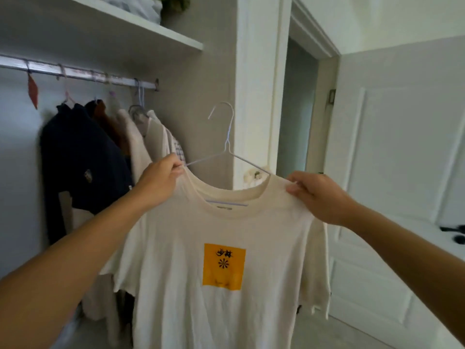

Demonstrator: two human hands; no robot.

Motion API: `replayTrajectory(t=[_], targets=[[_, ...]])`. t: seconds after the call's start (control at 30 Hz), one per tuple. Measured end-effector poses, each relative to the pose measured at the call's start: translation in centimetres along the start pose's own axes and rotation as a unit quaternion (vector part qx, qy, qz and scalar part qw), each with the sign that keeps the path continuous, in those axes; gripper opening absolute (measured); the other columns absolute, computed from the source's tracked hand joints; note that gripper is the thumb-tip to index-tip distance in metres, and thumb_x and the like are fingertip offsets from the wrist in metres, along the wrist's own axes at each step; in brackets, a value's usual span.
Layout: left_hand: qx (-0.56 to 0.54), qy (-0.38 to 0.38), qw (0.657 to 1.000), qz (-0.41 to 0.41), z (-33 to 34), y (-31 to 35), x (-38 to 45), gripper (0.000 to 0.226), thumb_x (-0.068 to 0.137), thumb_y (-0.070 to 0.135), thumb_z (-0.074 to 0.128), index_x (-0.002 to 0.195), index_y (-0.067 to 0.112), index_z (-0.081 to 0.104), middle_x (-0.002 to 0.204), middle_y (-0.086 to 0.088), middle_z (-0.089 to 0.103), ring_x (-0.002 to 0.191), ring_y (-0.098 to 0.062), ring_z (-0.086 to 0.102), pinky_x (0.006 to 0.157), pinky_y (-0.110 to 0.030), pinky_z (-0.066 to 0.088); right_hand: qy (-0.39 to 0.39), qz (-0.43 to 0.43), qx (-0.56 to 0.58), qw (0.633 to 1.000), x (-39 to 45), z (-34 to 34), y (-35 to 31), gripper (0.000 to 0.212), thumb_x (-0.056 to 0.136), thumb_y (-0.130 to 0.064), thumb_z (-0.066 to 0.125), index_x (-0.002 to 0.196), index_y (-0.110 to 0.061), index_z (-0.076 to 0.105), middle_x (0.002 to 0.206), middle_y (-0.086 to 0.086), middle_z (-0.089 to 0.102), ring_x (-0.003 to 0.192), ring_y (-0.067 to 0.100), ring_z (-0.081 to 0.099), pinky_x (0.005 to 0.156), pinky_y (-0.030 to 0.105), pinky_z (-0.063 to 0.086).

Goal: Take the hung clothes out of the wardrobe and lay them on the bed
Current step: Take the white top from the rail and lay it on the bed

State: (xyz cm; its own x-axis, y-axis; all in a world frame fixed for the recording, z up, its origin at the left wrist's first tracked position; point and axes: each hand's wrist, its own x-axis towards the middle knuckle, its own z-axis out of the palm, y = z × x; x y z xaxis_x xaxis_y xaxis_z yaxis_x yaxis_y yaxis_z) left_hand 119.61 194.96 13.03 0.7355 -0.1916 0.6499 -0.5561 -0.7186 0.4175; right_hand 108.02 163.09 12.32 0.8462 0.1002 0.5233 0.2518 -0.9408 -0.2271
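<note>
A cream T-shirt (226,235) with an orange square print hangs on a white wire hanger (226,144), off the rail and in front of the wardrobe. My left hand (161,180) pinches the shirt's left shoulder together with the hanger arm. My right hand (314,195) pinches the right shoulder over the hanger's other end. Several garments stay on the wardrobe rail (75,74): a dark navy top (83,162), a brown one (103,117) and cream ones (141,144). No bed is in view.
A white shelf (141,26) with folded items runs above the rail. The white wardrobe frame (256,96) stands behind the hanger. A white panelled door (397,159) with a dark handle (455,233) is open at the right, a doorway beside it.
</note>
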Motion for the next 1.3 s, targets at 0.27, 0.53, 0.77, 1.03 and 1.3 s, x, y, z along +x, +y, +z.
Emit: replayTrajectory(t=[0.27,0.53,0.77,1.03,1.3], targets=[[-0.056,-0.043,0.996,0.062,8.4,14.3,-2.8,0.01,0.095,0.013,0.053,0.086,0.014,0.056,0.082,-0.005,0.062,0.079,-0.027,0.056,0.068,-0.037,0.04,-0.015,0.104,-0.035,0.994,-11.9,-8.8,8.7,0.017,0.101,-0.034,0.048,0.097,-0.028,0.063,0.078,-0.017,0.059,0.075,0.004,0.057,0.069,0.023,0.042],[-0.145,-0.115,0.977,0.11,15.9,26.9,-6.6,0.014,0.1,0.017,0.049,0.09,0.012,0.057,0.081,0.002,0.057,0.075,-0.012,0.053,0.062,-0.024,0.042,0.032,0.177,-0.049,0.982,-21.5,-15.5,15.5,0.018,0.101,-0.029,0.05,0.092,-0.029,0.065,0.08,-0.011,0.064,0.078,0.012,0.058,0.074,0.03,0.044],[-0.219,-0.211,0.941,0.15,21.5,34.7,-8.8,0.012,0.098,0.024,0.054,0.092,0.019,0.064,0.085,0.001,0.064,0.081,-0.012,0.06,0.071,-0.028,0.049,0.081,0.308,-0.02,0.948,-28.9,-19.2,20.1,0.022,0.098,-0.027,0.057,0.078,-0.029,0.065,0.075,-0.007,0.063,0.073,0.012,0.055,0.064,0.021,0.04],[-0.292,-0.288,0.892,0.189,31.2,42.2,-11.4,0.01,0.095,0.018,0.06,0.086,0.021,0.065,0.08,0.003,0.066,0.08,-0.016,0.063,0.069,-0.027,0.047,0.157,0.453,-0.039,0.877,-37.4,-20.0,24.7,0.014,0.094,-0.029,0.061,0.086,-0.026,0.072,0.078,0.008,0.068,0.075,0.024,0.062,0.064,0.032,0.048],[-0.354,-0.366,0.827,0.239,39.5,49.8,-15.6,0.011,0.092,0.016,0.063,0.083,0.02,0.067,0.076,0.004,0.067,0.076,-0.018,0.063,0.067,-0.025,0.046,0.193,0.556,-0.096,0.803,-45.8,-20.0,26.7,0.013,0.095,-0.025,0.061,0.095,-0.021,0.074,0.079,-0.008,0.066,0.08,0.011,0.061,0.073,0.027,0.047]])
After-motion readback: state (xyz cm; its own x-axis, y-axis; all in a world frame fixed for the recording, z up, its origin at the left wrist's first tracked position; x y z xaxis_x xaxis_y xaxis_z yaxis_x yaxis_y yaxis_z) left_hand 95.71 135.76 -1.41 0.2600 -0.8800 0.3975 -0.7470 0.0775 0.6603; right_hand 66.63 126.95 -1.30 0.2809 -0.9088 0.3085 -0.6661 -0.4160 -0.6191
